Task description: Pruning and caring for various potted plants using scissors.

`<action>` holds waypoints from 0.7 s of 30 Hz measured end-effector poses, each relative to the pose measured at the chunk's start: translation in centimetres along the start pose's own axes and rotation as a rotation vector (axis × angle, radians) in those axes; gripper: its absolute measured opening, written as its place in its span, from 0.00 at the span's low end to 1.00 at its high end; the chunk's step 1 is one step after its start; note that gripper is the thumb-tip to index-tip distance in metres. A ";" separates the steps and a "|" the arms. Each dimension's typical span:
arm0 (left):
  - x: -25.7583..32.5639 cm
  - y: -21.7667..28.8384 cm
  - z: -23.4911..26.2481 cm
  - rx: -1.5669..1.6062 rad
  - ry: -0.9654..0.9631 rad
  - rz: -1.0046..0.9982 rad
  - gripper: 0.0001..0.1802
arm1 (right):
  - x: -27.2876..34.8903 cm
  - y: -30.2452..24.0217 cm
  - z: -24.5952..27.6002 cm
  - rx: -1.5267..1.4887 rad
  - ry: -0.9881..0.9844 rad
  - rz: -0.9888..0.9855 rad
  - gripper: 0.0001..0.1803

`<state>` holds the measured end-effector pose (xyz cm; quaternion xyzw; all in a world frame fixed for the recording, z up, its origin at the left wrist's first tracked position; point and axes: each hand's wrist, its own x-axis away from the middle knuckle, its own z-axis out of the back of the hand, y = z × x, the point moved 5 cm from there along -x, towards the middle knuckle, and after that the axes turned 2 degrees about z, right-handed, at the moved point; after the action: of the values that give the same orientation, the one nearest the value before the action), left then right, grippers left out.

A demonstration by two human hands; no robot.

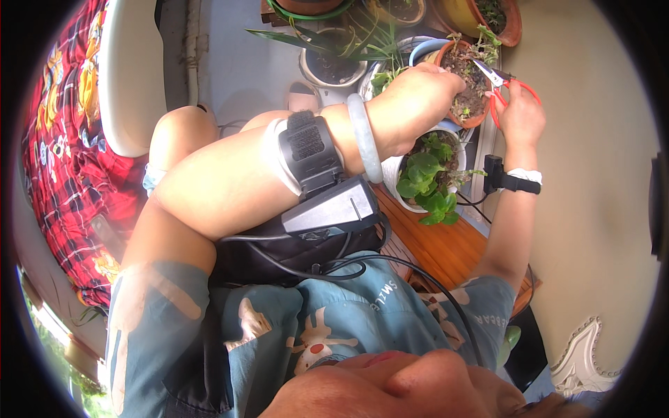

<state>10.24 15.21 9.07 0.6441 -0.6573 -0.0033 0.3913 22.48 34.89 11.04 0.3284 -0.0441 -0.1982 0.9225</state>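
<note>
My left hand [425,90] reaches over the near-left side of a terracotta pot [477,121] filled with brown soil. Its fingers are pressed together at the soil; whatever they pinch is hidden. On the pot's other side, my right hand [524,117] grips a pair of scissors [496,79] with red handles. The scissor blades are parted and point up and left over the soil. Small, sparse plants [485,49] grow at the pot's far edge. Just nearer, a leafy green plant [422,174] stands in a white pot [392,180].
More pots stand at the far side, among them a large orange pot [513,26] and a white pot [306,73] with dark soil. An orange-brown wooden surface [439,240] lies below the plants. A pale wall [592,139] rises at right. Black cables [279,268] cross my lap.
</note>
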 end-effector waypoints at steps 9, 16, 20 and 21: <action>-0.7 -0.6 0.2 -0.002 -0.003 0.018 0.16 | -1.0 1.1 0.5 0.041 -0.268 0.070 0.23; 0.0 -0.1 -0.3 0.026 -0.021 0.012 0.16 | -0.4 -0.1 3.6 -0.189 -0.170 0.051 0.24; -0.1 -0.4 -0.3 -0.037 -0.020 0.002 0.15 | -0.6 -0.8 2.8 -0.238 -0.321 -0.145 0.27; -0.2 -0.6 -0.2 -0.037 -0.020 0.003 0.15 | -0.7 -1.0 2.5 -0.233 -0.374 -0.204 0.28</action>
<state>10.81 15.40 8.85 0.6356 -0.6621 -0.0213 0.3965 20.96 32.97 12.40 0.1801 -0.1577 -0.3513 0.9051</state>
